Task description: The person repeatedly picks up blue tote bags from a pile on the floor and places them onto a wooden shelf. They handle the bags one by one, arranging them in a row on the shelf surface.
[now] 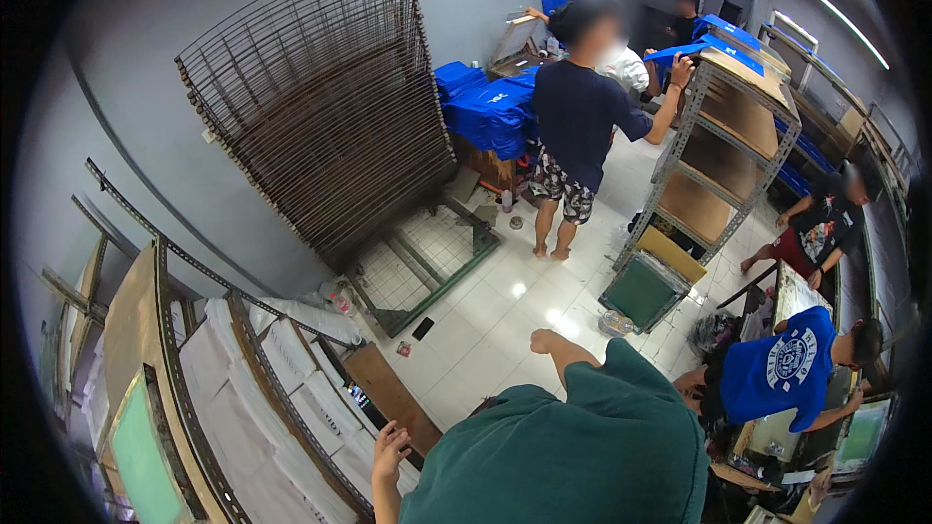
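My left hand (389, 448) is raised beside my green shirt (558, 451). Its fingers are loosely bent and apart, with nothing seen between them. It is nearest a brown board (391, 396) and the rack of stacked pale sheets (316, 408) on the left. My right hand (546, 341) reaches out ahead over the white tiled floor (485, 306), below the short green sleeve. It shows as a small rounded shape whose fingers cannot be made out, and no object shows at it.
A tall wire drying rack (311, 107) stands at the far left. Ahead, a person in dark clothes (582, 121) touches a metal shelf (704, 155) topped with blue fabric. A green-faced screen frame (641, 289) leans by the shelf. A person in blue (796, 369) works at right. A phone (423, 329) lies on the floor.
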`<state>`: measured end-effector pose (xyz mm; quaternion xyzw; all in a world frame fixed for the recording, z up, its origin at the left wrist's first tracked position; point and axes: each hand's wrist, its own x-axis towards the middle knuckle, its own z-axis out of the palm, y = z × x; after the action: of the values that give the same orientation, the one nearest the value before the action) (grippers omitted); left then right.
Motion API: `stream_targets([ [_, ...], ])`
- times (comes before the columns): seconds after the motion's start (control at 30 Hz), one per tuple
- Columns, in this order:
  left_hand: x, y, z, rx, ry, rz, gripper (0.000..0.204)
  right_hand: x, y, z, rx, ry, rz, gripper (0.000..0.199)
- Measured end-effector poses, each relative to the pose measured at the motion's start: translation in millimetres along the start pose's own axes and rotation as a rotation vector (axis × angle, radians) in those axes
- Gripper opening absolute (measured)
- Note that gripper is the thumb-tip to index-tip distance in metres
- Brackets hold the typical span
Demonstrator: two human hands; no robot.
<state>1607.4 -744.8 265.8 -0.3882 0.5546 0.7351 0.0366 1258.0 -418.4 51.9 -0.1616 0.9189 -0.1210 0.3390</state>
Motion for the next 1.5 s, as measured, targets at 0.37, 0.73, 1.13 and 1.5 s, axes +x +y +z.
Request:
stream_targets([
  [0.37,-17.6,-4.4,2.0,0.006,0.066,-0.028,0.054,-9.7,-40.2,-20.5,-0.012,-0.053,-0.057,0.038],
  [0.73,-25.0,-9.9,4.9,0.0,0.086,-0.017,0.057,24.6,-27.5,-29.2,0.235,-0.07,-0.079,0.034],
  [1.13,-30.7,-5.3,2.8,0.001,0.123,-0.066,0.059,58.0,-109.2,-199.4,1.161,0.201,-0.015,0.034],
  [1.5,-35.5,-10.0,1.1,-0.002,0.185,-0.148,0.058,118.7,-143.2,-243.3,1.462,0.325,0.073,0.047],
])
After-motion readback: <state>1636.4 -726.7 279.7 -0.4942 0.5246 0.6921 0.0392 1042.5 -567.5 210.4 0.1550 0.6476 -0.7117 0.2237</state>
